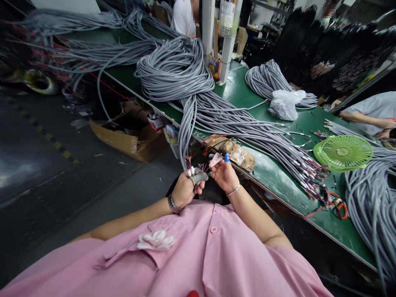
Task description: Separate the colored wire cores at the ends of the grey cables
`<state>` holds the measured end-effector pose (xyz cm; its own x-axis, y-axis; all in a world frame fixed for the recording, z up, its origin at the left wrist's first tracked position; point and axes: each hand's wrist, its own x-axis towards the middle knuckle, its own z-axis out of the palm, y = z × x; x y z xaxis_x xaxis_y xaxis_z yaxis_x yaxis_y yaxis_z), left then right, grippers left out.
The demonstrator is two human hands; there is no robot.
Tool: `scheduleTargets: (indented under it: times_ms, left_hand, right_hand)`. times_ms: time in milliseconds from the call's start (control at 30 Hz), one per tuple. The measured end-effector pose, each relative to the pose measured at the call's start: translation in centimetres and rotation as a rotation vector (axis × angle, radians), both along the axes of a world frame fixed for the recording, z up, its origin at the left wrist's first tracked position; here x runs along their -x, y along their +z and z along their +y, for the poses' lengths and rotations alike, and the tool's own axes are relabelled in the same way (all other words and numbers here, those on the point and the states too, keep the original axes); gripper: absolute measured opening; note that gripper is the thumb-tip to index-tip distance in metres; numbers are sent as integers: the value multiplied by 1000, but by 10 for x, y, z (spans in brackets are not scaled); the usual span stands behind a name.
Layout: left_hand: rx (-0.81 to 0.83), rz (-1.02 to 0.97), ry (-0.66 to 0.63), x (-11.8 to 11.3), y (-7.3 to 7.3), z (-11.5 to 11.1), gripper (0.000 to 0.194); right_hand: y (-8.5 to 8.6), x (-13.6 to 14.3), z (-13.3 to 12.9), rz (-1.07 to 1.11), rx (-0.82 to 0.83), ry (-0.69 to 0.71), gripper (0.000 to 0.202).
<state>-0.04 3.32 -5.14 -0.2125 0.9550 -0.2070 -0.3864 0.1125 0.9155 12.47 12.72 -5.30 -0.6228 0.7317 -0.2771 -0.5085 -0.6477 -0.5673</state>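
At the far left, loose cables (93, 55) trail over the end of the bench (230, 94), and a cardboard box (140, 146) stands open on the floor (108, 187). Next along, a grey coil (175, 68) lies on the bench, with a bunch of strands (187, 119) hanging over the edge towards the person's left hand (184, 190).

That hand, wearing a watch (173, 204), is curled closed around coloured wires (202, 168), which fan out above its fingers, in front of the pink shirt (185, 255). The right hand (225, 176) is just beside it, fingers bent and partly open, a blue cover (227, 157) on one fingertip. A thin green wire runs towards its fingers; whether they grip it, I cannot tell.

Behind the right hand, a taped block (238, 154) sits at the bench edge. Further right, a long spread of cables (247, 132) ends in stripped tips, with a second coil (267, 78) and a plastic bag (286, 104) beyond. Orange-handled scissors (345, 211) lie near the tips, below a green fan (343, 152). At the far right is a co-worker's forearm (365, 120).
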Motion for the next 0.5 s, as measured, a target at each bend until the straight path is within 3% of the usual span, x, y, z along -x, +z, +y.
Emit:
scheduleTargets:
  times_ms: [167,333,500]
  left_hand:
    - [-25,-55,86,-1,2,0,18]
    - [-28,-69,113,-5,2,7,19]
    - [-13,-90,103,-7,1,12,21]
  right_hand:
    - [-1,0,-2,-99,-56,-65,30]
    - [-8,1,0,-65,-72,-56,36]
    - [-15,5,5,-28,23,-44,34]
